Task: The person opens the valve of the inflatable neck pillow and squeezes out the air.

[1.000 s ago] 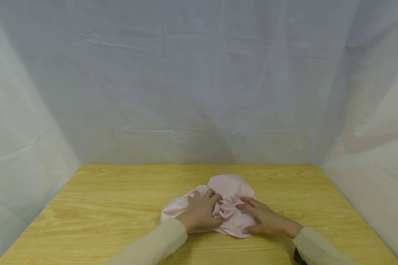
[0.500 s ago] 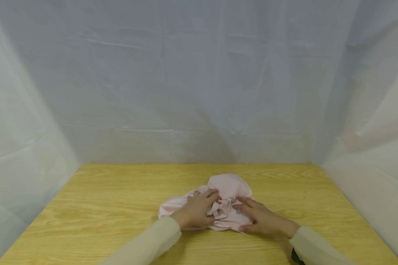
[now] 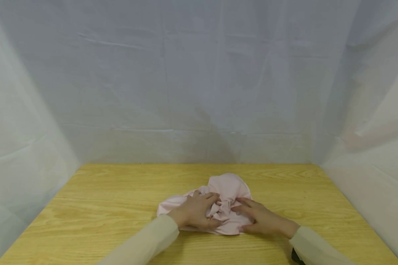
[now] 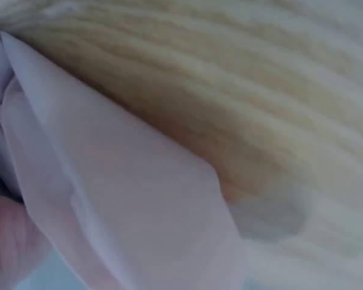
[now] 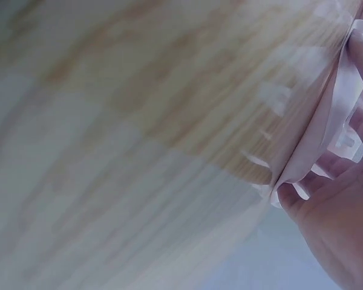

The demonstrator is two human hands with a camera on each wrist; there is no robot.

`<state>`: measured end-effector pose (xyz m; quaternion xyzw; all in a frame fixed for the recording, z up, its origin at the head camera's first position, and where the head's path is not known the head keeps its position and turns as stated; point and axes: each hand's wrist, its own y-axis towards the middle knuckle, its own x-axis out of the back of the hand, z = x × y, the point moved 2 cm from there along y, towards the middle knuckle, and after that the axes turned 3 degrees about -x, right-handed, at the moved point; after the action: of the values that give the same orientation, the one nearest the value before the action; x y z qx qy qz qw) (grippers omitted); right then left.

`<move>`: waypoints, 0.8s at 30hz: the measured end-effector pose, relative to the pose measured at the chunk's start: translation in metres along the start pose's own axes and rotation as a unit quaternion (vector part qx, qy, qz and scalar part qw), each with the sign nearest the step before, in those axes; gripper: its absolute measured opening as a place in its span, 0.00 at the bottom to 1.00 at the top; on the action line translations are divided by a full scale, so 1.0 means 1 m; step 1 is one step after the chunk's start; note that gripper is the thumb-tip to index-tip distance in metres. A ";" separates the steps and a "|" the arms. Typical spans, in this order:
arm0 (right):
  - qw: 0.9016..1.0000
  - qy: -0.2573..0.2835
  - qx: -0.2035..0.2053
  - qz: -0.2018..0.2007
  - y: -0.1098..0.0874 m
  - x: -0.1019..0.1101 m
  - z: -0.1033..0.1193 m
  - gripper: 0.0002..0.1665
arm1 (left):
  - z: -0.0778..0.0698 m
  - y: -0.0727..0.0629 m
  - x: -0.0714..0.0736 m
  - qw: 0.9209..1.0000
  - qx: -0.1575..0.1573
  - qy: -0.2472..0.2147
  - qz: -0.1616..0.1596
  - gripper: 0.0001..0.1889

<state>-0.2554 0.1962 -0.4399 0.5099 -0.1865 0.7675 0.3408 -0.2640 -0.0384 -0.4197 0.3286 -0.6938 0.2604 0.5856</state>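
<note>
Pale sheeting [image 3: 185, 81] backs our wooden table [image 3: 119, 195], where a crumpled pink cloth [image 3: 231, 186] lies; our left hand [image 3: 196, 210] spreads over it, our right hand [image 3: 266, 219], also spread, touches its right side.

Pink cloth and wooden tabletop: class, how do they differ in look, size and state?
The pink cloth is plain pale pink; the wooden tabletop is yellowish with streaky grain. The pink cloth is crumpled, the wooden tabletop flat. The pink cloth is smaller than the wooden tabletop beneath it.
</note>
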 end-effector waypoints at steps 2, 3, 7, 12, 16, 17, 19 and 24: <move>1.000 0.004 -0.004 0.004 0.000 0.000 0.000 0.32 | -0.001 0.001 -0.003 1.000 0.008 -0.002 -0.009 0.43; 1.000 0.003 -0.005 0.006 0.000 0.000 0.000 0.32 | -0.001 0.002 -0.004 1.000 0.013 -0.003 -0.016 0.42; 1.000 0.006 -0.009 0.009 0.000 0.000 0.000 0.32 | -0.003 0.004 -0.007 0.999 0.017 0.003 -0.046 0.29; 1.000 0.013 -0.012 0.015 0.001 0.000 0.000 0.32 | -0.002 0.005 -0.007 0.997 0.002 0.020 -0.069 0.17; 1.000 0.018 -0.012 0.019 0.001 0.001 0.001 0.32 | 0.000 0.004 -0.006 0.997 -0.009 0.014 -0.070 0.18; 1.000 0.018 -0.012 0.020 0.001 0.001 0.001 0.32 | 0.001 0.004 -0.006 0.998 -0.010 0.010 -0.069 0.19; 1.000 0.019 -0.013 0.021 0.001 0.001 0.001 0.32 | 0.003 0.002 -0.007 0.998 -0.009 0.003 -0.065 0.20; 0.999 0.023 -0.014 0.022 0.001 0.000 0.001 0.33 | 0.006 -0.002 -0.008 0.997 -0.005 -0.022 -0.079 0.25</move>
<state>-0.2554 0.1948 -0.4392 0.4835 -0.2005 0.7835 0.3350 -0.2653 -0.0428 -0.4285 0.3852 -0.6793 0.2027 0.5908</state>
